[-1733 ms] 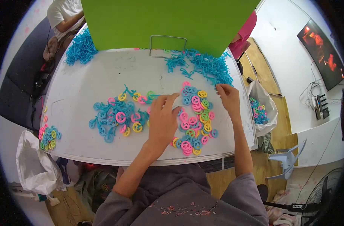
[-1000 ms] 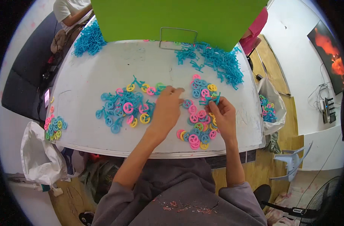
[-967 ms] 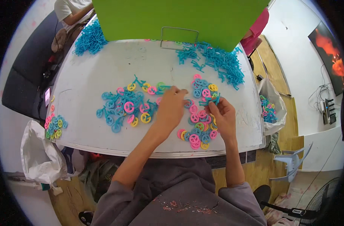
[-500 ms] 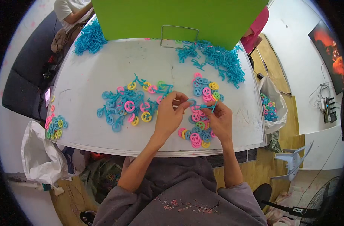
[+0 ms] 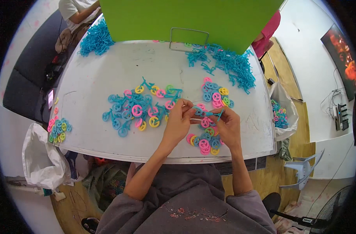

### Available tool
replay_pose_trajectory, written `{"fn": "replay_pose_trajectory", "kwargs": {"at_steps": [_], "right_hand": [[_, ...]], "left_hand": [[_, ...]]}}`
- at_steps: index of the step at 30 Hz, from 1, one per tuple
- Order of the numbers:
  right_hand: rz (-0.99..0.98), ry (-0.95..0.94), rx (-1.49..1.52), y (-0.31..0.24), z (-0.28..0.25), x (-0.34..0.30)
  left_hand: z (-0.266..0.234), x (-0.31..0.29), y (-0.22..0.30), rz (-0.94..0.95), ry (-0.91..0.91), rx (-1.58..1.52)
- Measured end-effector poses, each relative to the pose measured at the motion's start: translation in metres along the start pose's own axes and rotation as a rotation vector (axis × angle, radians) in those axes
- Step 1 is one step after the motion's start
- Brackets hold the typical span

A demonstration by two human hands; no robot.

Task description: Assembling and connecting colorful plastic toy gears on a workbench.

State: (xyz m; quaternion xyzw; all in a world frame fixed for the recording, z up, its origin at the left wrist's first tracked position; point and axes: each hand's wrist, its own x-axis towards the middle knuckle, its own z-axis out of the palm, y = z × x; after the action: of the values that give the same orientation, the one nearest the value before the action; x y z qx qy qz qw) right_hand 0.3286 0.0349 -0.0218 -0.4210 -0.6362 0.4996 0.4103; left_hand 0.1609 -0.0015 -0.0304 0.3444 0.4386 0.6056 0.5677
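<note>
Over the near right part of the table, my left hand (image 5: 177, 123) pinches a small blue plastic wheel (image 5: 197, 111) between thumb and fingers. My right hand (image 5: 229, 126) grips a blue toy bicycle frame (image 5: 217, 114), whose end meets the wheel. Whether the two are joined I cannot make out. Below and between the hands lie loose pink, blue, yellow and green wheels (image 5: 204, 143), with more wheels (image 5: 216, 96) just beyond. Left of my left hand spreads a heap of blue toy bicycles with coloured wheels (image 5: 137, 110).
Blue frames lie in heaps at the back right (image 5: 234, 66) and back left (image 5: 96, 39). A green panel (image 5: 185, 19) with a wire stand (image 5: 189, 28) crosses the far side. White bags hang left (image 5: 43, 163) and right (image 5: 289, 134). Two people sit beyond the table.
The wheel and frame have come together between my hands, with the wheel now showing more fully. The whole view has shifted slightly.
</note>
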Motion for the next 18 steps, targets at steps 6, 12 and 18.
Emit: {"fn": "replay_pose_trajectory", "kwargs": {"at_steps": [6,12,18], "right_hand": [[0.063,-0.049,-0.091,0.002,0.0,0.001],[0.07,-0.051,0.006,-0.001,0.003,-0.001],[0.101,0.046,0.102,-0.003,0.011,-0.003]], "left_hand": [[0.003,0.002,-0.008,0.095,0.091,0.201],[0.011,-0.003,-0.001,0.157,0.15,0.313],[0.008,-0.004,-0.006,0.299,0.174,0.33]]}}
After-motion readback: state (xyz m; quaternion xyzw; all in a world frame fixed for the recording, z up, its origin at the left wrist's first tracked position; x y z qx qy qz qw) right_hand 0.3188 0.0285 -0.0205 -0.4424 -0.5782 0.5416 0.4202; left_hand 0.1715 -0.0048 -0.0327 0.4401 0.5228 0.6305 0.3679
